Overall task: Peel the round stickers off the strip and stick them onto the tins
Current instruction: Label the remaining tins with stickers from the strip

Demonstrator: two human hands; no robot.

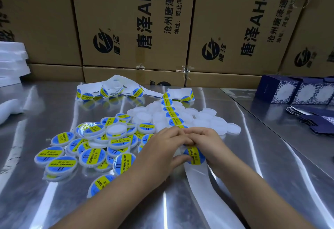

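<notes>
Stacked cartons (133, 20) along the far side carried "唐泽AH4" in large black characters and a round logo marked "唐泽". Smaller lines beside them read "沧州唐泽通信" and "地址:河北河间经济", each cut off at the top of the frame. The tins (92, 156) heaped at near left bore a yellow band printed "SOLDERING PASTE", with Chinese characters alongside that were too small to read. The same wording showed on one sticker (194, 154) near the centre. The print on the strip (170, 109) beyond it could not be read.

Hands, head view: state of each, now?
Left hand: grips the round sticker, thumb on its left edge.
Right hand: grips the same sticker's right side.
</notes>
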